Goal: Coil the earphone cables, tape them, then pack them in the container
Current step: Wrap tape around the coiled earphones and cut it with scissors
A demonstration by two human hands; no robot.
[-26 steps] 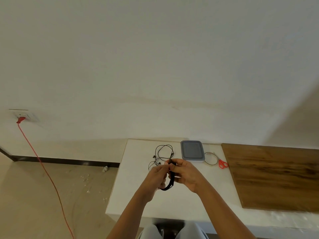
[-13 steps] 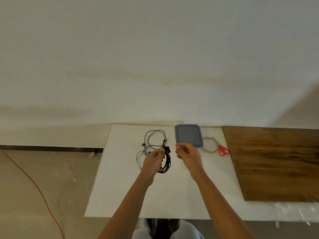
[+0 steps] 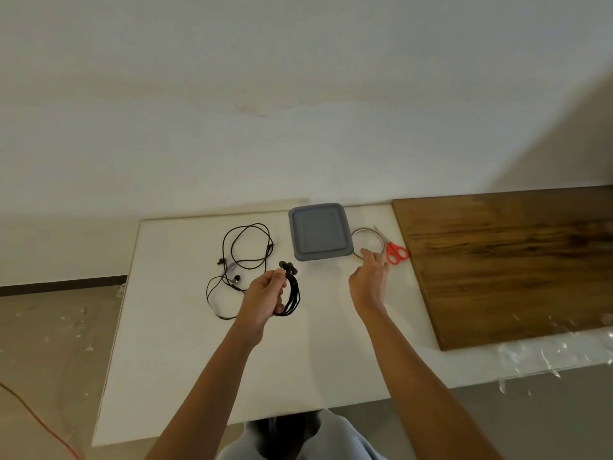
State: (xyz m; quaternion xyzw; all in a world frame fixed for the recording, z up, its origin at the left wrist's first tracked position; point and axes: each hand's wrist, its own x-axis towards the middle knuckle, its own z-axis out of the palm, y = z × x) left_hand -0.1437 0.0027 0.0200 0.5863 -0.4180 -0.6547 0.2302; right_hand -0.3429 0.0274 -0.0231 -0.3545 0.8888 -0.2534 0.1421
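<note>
So your left hand holds the coil wound, freeing your empty, slack-fingered right hand for the twelve-o'clock tape.

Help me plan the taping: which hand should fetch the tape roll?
Right. The right hand is free with fingertips by the tape roll; the left hand grips the coiled earphone.
</note>
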